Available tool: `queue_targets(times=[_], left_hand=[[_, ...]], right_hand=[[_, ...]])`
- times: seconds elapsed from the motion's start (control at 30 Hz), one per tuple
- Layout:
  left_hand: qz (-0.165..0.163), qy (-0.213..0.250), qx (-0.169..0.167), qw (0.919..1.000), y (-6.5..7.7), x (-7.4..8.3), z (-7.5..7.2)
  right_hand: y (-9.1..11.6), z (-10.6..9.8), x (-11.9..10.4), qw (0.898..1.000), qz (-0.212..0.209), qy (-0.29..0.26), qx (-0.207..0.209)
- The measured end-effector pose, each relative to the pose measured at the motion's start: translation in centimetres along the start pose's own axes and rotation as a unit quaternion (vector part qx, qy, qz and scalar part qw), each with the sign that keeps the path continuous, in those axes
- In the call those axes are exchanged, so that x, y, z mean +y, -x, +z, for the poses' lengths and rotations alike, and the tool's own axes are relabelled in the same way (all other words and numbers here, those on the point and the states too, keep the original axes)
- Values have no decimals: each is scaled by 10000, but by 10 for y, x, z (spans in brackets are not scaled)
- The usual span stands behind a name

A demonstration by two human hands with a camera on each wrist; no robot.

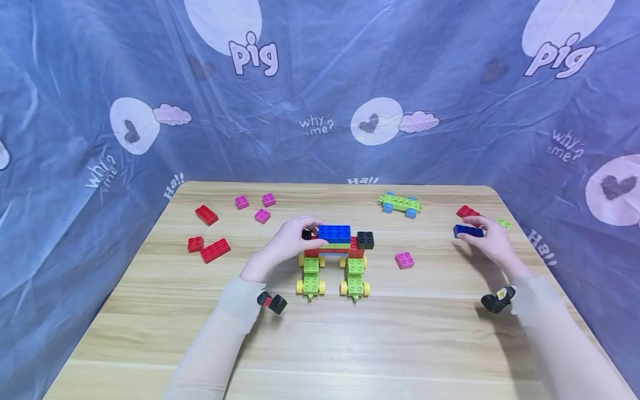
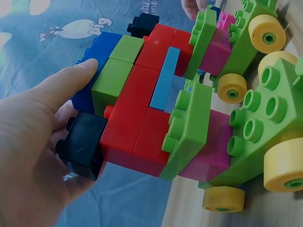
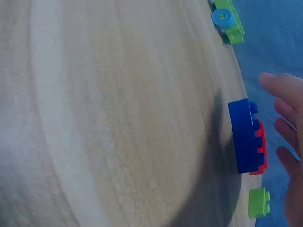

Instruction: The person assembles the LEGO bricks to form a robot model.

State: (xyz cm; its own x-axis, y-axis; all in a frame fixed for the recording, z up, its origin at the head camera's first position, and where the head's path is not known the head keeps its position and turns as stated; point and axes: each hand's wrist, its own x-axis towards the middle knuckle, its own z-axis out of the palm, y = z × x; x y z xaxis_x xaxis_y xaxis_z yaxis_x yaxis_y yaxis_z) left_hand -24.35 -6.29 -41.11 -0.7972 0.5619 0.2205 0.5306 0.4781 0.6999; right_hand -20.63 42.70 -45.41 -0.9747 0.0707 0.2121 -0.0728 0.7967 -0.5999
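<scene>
A toy-brick structure (image 1: 335, 250) of blue, green, red, black and pink bricks stands on two green wheeled bases with yellow wheels. My left hand (image 1: 287, 244) grips its upper left end. In the left wrist view the thumb lies on the top blue brick (image 2: 102, 49), and the fingers pass behind the black brick (image 2: 83, 142). Over at the right, my right hand (image 1: 492, 244) hovers around a long blue brick (image 3: 244, 137) on the table. The right wrist view shows a gap between its loosely bent fingers (image 3: 281, 90) and that brick.
Behind the loose blue brick lie a red brick (image 1: 466, 211) and a small green brick (image 1: 504, 223). A green car base with blue wheels (image 1: 400, 203) stands at the back. One pink brick (image 1: 405, 260) sits right of the structure; several red and pink bricks (image 1: 262, 215) lie left.
</scene>
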Motion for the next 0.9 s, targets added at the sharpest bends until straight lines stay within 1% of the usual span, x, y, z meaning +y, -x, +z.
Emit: queue_targets(times=[0.2, 0.43, 0.57, 0.7, 0.9], left_hand=[[6, 68, 13, 10000, 0, -1, 0], [11, 90, 10, 10000, 0, -1, 0], [-29, 76, -1, 10000, 0, 0, 0], [-59, 21, -40, 10000, 0, 0, 1], [-67, 38, -35, 10000, 0, 1, 1]], right_hand=[[-2, -1, 9, 9994, 105, 97, -324], [-5, 0, 17, 9978, 204, 223, -584], [-7, 1, 20, 9962, 221, 395, -743], [-8, 1, 22, 9945, 258, 526, -870], [-10, 3, 26, 9939, 288, 494, -940]])
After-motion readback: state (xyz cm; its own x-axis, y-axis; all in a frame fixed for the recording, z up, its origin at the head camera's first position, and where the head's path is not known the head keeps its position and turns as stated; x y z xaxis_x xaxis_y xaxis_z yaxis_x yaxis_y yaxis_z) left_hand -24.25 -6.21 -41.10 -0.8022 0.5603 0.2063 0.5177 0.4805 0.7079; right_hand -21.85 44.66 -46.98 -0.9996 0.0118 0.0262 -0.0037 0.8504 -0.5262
